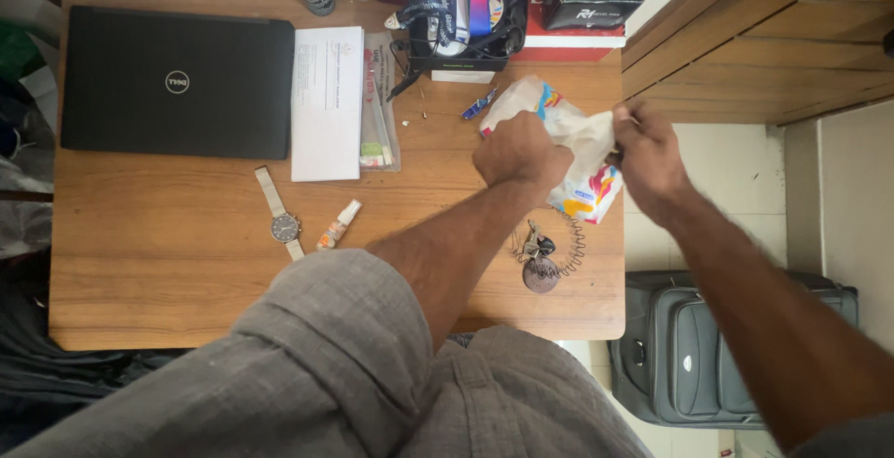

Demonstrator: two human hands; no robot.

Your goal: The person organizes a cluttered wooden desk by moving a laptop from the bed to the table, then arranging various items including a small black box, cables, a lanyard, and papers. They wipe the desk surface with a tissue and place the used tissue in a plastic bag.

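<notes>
A soft white packet with bright coloured print [596,188] lies at the right edge of the wooden desk [168,272]. My left hand [520,149] presses down on the packet, fingers closed over its top. My right hand [649,158] pinches a white sheet [585,130] that comes out of the packet and stretches between both hands. A key bunch on a coiled cord [548,251] lies just below the packet, near my left forearm.
A shut black laptop [177,81] lies at the back left, with a white envelope [326,102] beside it. A wristwatch [283,225] and a small tube [337,225] lie mid-desk. Boxes, bottles and lanyards [466,6] crowd the back edge. A grey suitcase [694,356] stands on the floor at right.
</notes>
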